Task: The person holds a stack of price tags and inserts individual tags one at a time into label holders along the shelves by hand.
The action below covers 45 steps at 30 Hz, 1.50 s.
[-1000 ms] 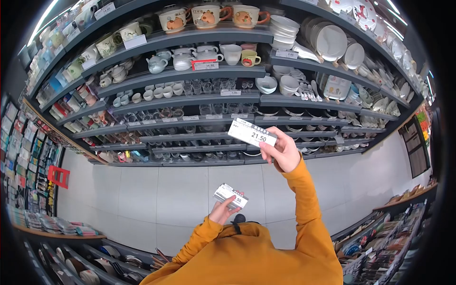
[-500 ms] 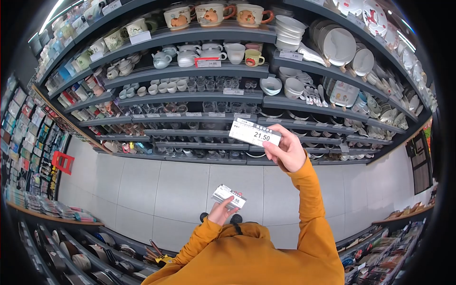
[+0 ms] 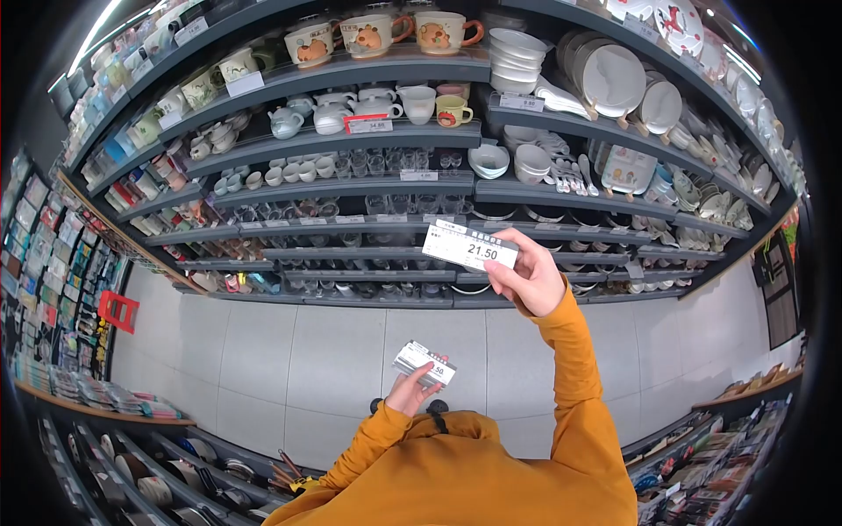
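My right hand (image 3: 537, 273) pinches a price tag (image 3: 460, 246) by its right end, with the thumb in front. It reads 21.50 and is held up before the lower shelves. Lower down, over the floor, my left hand (image 3: 410, 387) grips a stack of price tags (image 3: 424, 363). The thumb covers part of the top tag, where ".50" shows. How many tags are in the stack I cannot tell. Both hands are apart from the shelves.
Ahead, tiered shelves (image 3: 351, 184) carry mugs (image 3: 367, 35), teapots (image 3: 333, 114), bowls (image 3: 532, 162), plates (image 3: 612, 79) and glasses. A red stool (image 3: 117, 311) stands at left on the tiled floor (image 3: 338, 351). Pans (image 3: 153, 489) fill the rack at lower left.
The shelves have shifted slightly left in view as my head turned a little. Both hands keep their hold on the tags, nearly still.
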### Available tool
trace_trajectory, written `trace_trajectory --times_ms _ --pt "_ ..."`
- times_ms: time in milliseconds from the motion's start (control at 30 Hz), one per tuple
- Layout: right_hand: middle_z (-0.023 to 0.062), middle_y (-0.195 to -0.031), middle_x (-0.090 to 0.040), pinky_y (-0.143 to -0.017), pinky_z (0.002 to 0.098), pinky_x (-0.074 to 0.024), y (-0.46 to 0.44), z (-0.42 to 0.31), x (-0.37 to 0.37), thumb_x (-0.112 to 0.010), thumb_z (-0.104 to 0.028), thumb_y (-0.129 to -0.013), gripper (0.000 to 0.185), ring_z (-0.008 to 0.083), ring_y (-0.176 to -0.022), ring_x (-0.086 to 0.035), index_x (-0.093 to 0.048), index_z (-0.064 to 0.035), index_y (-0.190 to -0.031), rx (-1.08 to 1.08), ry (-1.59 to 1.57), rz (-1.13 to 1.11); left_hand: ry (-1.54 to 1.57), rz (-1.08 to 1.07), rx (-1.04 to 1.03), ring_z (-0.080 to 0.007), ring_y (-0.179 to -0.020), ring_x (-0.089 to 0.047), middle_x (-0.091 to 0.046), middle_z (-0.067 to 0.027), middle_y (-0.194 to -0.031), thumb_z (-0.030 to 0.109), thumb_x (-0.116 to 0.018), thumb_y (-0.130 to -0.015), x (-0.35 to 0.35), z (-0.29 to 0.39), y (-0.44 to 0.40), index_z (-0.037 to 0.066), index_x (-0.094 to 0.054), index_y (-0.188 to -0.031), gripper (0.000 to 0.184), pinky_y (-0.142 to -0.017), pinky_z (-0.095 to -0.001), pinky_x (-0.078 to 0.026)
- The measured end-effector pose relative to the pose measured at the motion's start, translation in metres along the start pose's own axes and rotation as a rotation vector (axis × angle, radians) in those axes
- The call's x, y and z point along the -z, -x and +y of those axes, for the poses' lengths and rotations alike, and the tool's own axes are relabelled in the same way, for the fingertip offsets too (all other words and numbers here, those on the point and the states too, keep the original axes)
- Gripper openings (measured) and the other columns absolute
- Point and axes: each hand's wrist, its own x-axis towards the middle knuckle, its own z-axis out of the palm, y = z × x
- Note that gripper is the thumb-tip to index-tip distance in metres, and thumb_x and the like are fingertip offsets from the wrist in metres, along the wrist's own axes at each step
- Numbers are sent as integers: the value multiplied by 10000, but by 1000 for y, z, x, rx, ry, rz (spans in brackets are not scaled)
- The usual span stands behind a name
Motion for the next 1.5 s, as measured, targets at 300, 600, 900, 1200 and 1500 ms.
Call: trace_trajectory --times_ms 300,600,900,1200,1500 --pt "34 -732 -599 -508 194 -387 -13 12 12 -492 -129 -963 163 41 -572 -481 -503 -9 -1072 -9 -8 -76 8 -16 2 -136 -999 -597 -566 -78 -1235 161 -540 -920 0 0 -8 47 -462 -1244 352 -741 -218 -547" --pt "56 -815 -606 -536 224 -472 -72 11 37 -581 -132 -911 184 90 -619 -581 -590 37 -983 147 443 -23 124 -77 -2 -192 -1117 -561 -550 -87 -1240 155 -509 -917 -8 12 -1 34 -467 -1235 343 -786 -241 -542" --pt "100 -820 -644 -573 319 -480 -221 -76 83 -588 -184 -880 192 196 -574 -607 -627 -129 -1061 617 1040 384 134 -93 -8 -224 -1191 -510 -519 -97 -1279 160 -468 -922 4 35 -9 27 -451 -1242 347 -886 -291 -508" --pt "55 -760 -676 -576 336 -483 -327 -78 117 -559 -269 -899 154 192 -530 -632 -626 -169 -996 437 1130 486 99 -136 -71 -223 -1170 -527 -537 -87 -1263 181 -460 -930 16 93 -57 39 -460 -1247 347 -888 -292 -501" --pt "110 -825 -667 -447 258 -472 -347 -83 129 -576 -244 -908 247 149 -501 -631 -610 -67 -1076 300 949 224 90 -197 -26 -243 -1182 -518 -530 -93 -1255 154 -472 -926 28 141 -96 26 -472 -1239 338 -824 -273 -546"
